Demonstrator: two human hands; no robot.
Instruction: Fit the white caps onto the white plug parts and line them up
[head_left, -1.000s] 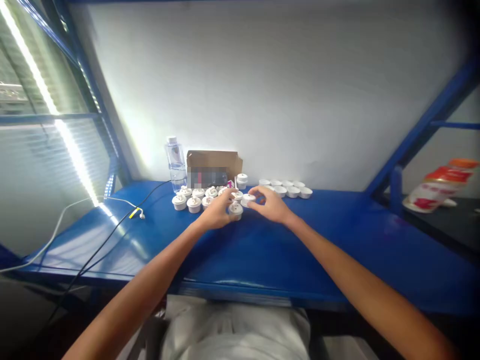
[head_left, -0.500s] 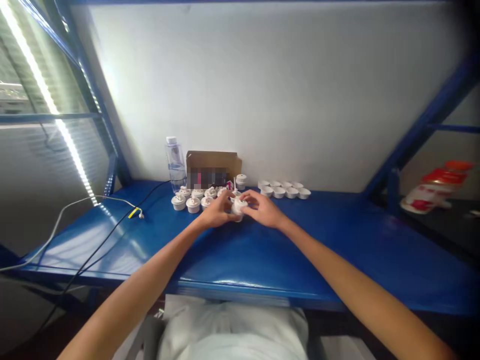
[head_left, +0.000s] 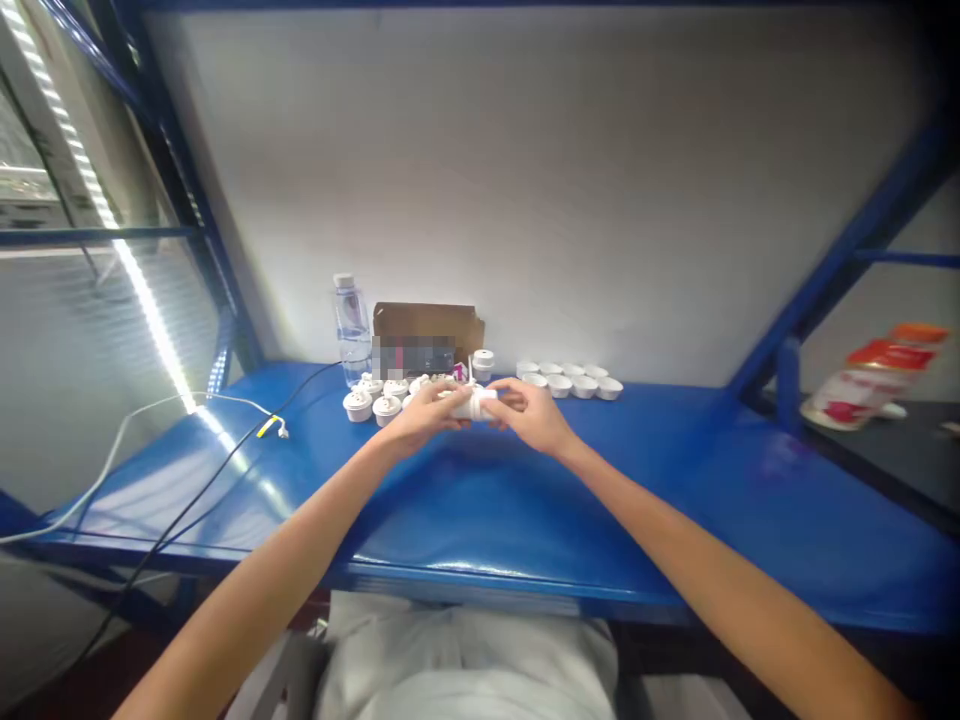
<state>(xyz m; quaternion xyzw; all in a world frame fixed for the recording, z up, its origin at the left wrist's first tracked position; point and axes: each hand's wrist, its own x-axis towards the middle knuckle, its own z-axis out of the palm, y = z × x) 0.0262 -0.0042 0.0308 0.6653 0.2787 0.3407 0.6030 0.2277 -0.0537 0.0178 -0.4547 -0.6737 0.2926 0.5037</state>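
Sideways, over the tabletop (head_left: 480,510), a white pot (head_left: 475,405) is held at the middle front, its left end clamped by the left hand (head_left: 420,415), its right end by the right hand (head_left: 538,417). Light, stiff, somewhat slippery handling may be expected; a hold around its sides seems best. Lidded pots (head_left: 358,405) are grouped leftward, cups (head_left: 583,386) rightward.

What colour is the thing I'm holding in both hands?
White: the held piece, best in the head view.
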